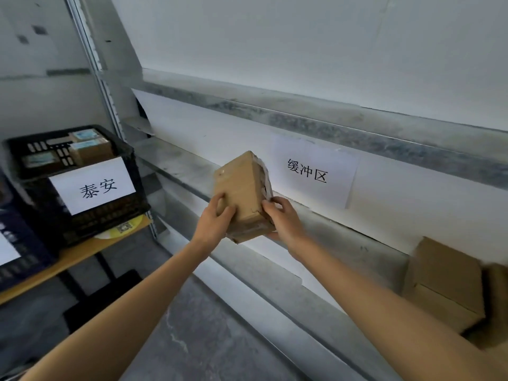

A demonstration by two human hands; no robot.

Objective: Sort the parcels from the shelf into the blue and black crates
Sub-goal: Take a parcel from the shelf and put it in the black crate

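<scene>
Parcel: a taped, oblong cardboard box, tilted. My left hand and right hand clasp its sides.

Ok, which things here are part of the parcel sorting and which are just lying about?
Part of the job:
- brown parcel, held by left hand and right hand
- black crate
- blue crate
- boxes on the shelf

Just there:
- wall sign
- yellow disc under the black crate
</scene>
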